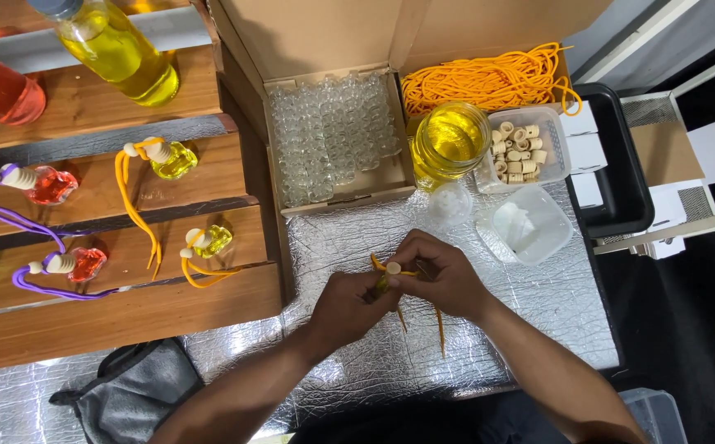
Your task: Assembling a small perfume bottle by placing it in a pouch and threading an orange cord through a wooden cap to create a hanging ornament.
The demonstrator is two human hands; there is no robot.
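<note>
Both my hands meet over the silver foil-covered table. My left hand grips a small glass bottle with yellow liquid, mostly hidden by the fingers. My right hand pinches the pale wooden cap at the bottle's top, where an orange cord is threaded; the cord's ends hang down toward me.
An open cardboard box holds several empty small glass bottles and a bundle of orange cord. Beside it stand a jar of yellow liquid, a tub of wooden caps and a white tub. Finished bottles with cords lie on wooden steps at left.
</note>
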